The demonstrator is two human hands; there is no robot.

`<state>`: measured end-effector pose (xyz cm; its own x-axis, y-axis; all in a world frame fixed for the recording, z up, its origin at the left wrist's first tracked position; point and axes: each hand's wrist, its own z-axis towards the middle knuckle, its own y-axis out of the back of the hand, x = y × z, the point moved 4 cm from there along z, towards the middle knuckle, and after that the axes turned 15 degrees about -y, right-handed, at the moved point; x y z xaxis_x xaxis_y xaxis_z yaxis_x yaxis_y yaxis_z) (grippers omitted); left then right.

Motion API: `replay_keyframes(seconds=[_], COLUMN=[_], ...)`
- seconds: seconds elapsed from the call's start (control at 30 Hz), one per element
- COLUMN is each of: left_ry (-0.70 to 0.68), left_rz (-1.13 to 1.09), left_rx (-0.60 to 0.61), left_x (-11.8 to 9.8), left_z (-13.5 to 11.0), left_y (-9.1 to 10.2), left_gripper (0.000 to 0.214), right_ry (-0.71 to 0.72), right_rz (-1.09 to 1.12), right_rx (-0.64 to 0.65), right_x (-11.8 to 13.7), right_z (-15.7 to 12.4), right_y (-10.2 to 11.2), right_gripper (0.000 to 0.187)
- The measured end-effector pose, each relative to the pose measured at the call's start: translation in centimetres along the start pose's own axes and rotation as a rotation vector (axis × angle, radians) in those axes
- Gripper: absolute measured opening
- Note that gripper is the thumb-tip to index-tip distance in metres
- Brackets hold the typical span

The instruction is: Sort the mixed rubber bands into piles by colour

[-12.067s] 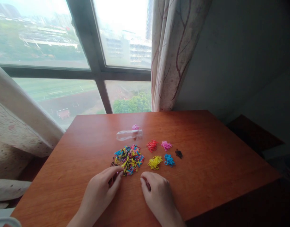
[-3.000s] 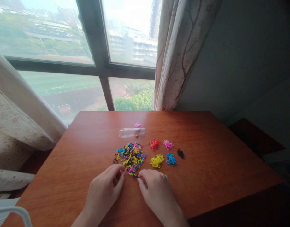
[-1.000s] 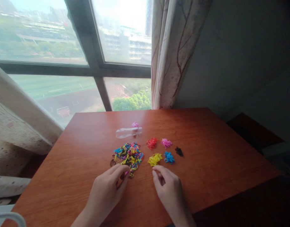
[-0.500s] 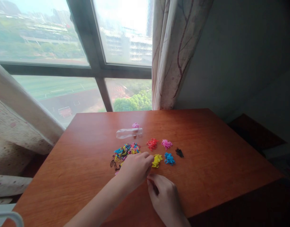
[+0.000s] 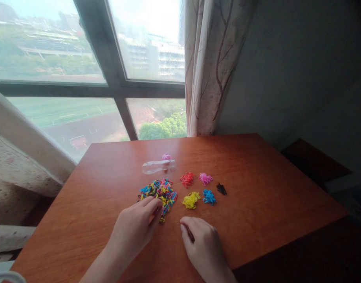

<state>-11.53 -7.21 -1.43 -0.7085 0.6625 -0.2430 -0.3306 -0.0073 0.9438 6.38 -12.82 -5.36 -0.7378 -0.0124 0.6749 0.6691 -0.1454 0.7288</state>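
A mixed pile of small coloured rubber bands [image 5: 156, 190] lies on the wooden table, in blue, yellow, black, red and pink. At its near edge is my left hand [image 5: 136, 222], thumb and fingers curled together and touching the pile; what lies between the fingertips is hidden. My right hand [image 5: 202, 239] rests on the table to the right, closed with thumb against forefinger, its contents out of sight. Beyond it sit sorted heaps: yellow bands [image 5: 191, 200], blue bands [image 5: 209, 197], red bands [image 5: 187, 179], pink bands [image 5: 205, 179] and black bands [image 5: 221, 188].
Behind the pile a clear plastic bottle-shaped container [image 5: 156, 167] lies on its side, with a pink item [image 5: 166, 156] just past it. The table [image 5: 265, 188] reaches back to a window [image 5: 115, 78] flanked by curtains [image 5: 209, 70]. A white curved object [image 5: 9, 277] shows at lower left.
My left hand has moved left, from beside my right hand and the yellow heap to the mixed pile. The yellow heap is now uncovered. My right hand has stayed closed in about the same place.
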Motion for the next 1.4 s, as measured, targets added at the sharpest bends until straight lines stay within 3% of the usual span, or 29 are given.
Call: replay_keyframes(seconds=[0.17, 0.3, 0.63, 1.13, 1.4], left_ry=[0.065, 0.068, 0.058, -0.025, -0.011], left_rz=[-0.059, -0.071, -0.056, -0.021, -0.025], left_rx=[-0.061, -0.112, -0.108, -0.142, -0.071], left_x=[0.5, 0.3, 0.3, 0.3, 0.3], left_z=[-2.9, -3.8, -4.2, -3.9, -3.8], left_y=[-0.8, -1.4, -2.8, -3.0, -3.1], left_gripper=[0.018, 0.017, 0.018, 0.028, 0.027], right_ry=[-0.009, -0.001, 0.009, 0.009, 0.004], right_rz=[-0.007, -0.021, -0.081, -0.099, -0.077], right_rx=[0.023, 0.039, 0.075, 0.099, 0.119], right_x=[-0.2, 0.2, 1.6, 2.1, 2.2], right_z=[0.2, 0.4, 1.0, 1.3, 1.6], right_y=[-0.4, -0.7, -1.6, -2.0, -2.3], right_gripper=[0.020, 0.018, 0.016, 0.014, 0.016])
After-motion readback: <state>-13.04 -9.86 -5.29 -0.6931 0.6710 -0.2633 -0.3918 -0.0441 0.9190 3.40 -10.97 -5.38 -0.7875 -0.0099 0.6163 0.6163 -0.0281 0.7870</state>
